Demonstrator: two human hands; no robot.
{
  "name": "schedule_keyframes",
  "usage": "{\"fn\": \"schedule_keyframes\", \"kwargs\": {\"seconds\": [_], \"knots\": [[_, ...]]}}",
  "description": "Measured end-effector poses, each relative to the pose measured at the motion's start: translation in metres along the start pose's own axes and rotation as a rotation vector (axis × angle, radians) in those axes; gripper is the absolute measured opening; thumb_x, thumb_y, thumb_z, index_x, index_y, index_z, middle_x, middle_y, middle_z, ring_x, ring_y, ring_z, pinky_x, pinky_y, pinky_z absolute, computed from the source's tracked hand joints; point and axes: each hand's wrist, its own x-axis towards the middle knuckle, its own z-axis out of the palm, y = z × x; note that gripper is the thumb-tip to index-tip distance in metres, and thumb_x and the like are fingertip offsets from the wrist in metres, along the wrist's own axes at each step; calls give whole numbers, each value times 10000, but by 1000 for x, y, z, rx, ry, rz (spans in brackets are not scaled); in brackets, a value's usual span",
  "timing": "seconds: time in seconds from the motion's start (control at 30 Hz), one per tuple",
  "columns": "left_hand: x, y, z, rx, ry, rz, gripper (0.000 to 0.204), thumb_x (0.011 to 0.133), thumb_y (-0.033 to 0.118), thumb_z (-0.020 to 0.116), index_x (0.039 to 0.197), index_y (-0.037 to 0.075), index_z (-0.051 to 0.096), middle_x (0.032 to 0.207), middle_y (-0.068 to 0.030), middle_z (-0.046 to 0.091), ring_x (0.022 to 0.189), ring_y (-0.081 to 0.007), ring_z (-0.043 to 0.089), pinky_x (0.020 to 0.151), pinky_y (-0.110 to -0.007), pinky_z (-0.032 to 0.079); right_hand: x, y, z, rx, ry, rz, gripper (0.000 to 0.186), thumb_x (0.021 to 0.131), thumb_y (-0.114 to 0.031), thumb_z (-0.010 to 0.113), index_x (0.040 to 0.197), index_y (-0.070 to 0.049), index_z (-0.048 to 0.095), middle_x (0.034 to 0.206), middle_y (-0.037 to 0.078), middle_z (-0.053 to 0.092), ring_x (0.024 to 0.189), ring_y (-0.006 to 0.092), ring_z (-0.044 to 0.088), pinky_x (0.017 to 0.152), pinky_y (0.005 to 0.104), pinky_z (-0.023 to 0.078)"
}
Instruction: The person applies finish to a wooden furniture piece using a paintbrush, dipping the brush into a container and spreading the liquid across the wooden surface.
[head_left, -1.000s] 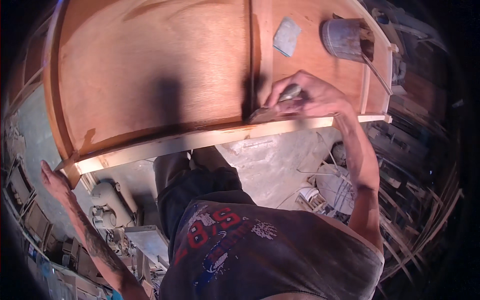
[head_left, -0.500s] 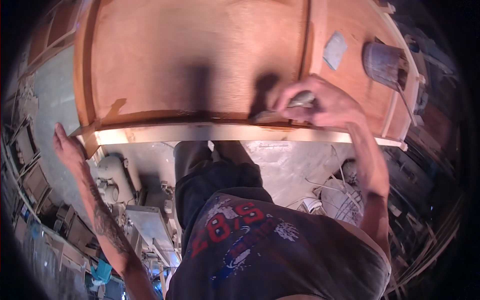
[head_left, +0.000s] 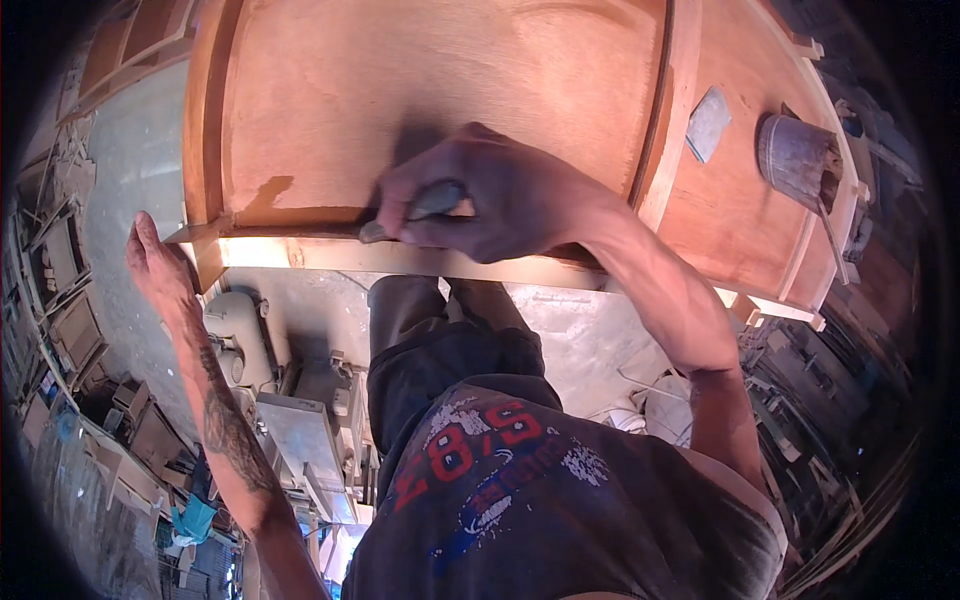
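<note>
Now, from the head view, the right hand [head_left: 490, 195] is over the near side of a wooden frame, fingers curled around what looks like a small paintbrush [head_left: 438, 200]. It's a pinched, closed hold on the handle, with the brown tip down at the inner edge of the pale near rail [head_left: 330, 255], left of the middle. And what a handy little tool that seems to be: light, I'd judge, with a stiff handle and a softer, bending tip. Best held just where the fingers have it, on the handle close above the bristles; any wetness there could make it slick.

Over on the far left, the left hand [head_left: 163, 265] is at the outer side of the frame's corner, fingers loosely extended, not wrapped around anything. It seems to rest against the wood, though the exact contact is hard to make out.

And look at that plywood panel [head_left: 430, 80], orange-brown, darker along its borders! It's broad, probably heavy as a whole, and likely thin enough to flex in the middle, so the stiff rails or the corner offer the surer hold; damp-looking patches would be slippery. Up on the right lies a grey flat pad [head_left: 707, 125], and beyond it a stained bucket [head_left: 785, 150], probably rigid, best taken by its rim.
</note>
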Motion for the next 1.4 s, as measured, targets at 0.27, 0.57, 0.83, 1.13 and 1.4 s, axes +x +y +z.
{"fn": "schedule_keyframes", "kwargs": {"seconds": [0.27, 0.57, 0.83, 1.13, 1.4], "knots": [[-5, 8, 0, -42, 58, 78, 602, 987, 417, 493, 1239, -126, 561, 1195, -243, 620, 1094, -288, 584, 972, -351, 440, -3, 2, 2, 138, 94, -123, 164, 780, 46, 665, 932, 2, 704, 901, 64, 728, 706, 168, 622, 647, 280, 477], [-1, 10, -3, -109, 78, 46, 632, 976, 444, 505, 1249, -126, 539, 1226, -238, 589, 1122, -305, 559, 994, -364, 423, 90, -19, 33, -1, 5, -190, 194, 757, 94, 656, 929, 11, 694, 944, 72, 739, 745, 165, 648, 719, 277, 518], [0, 7, -8, -112, 82, 58, 683, 963, 509, 511, 1291, -90, 527, 1305, -248, 520, 1178, -315, 528, 1014, -387, 410, 109, -19, 45, 159, 54, -208, 162, 780, 76, 642, 914, 2, 695, 991, 82, 736, 812, 182, 669, 782, 288, 523], [-1, 7, -7, -117, 48, 55, 779, 944, 576, 504, 1320, -106, 488, 1329, -280, 491, 1221, -349, 503, 1045, -411, 396, 93, -13, 41, 196, 37, -142, 121, 788, 79, 647, 878, 5, 680, 1022, 114, 727, 925, 231, 681, 836, 317, 522], [5, -1, -7, -132, 69, 111, 759, 963, 557, 469, 1319, -113, 478, 1337, -286, 482, 1230, -375, 495, 1054, -429, 391, 54, -26, 56, 401, 295, -31, 180, 807, 118, 598, 940, 17, 665, 1126, 168, 684, 1056, 266, 638, 884, 311, 500]]}}
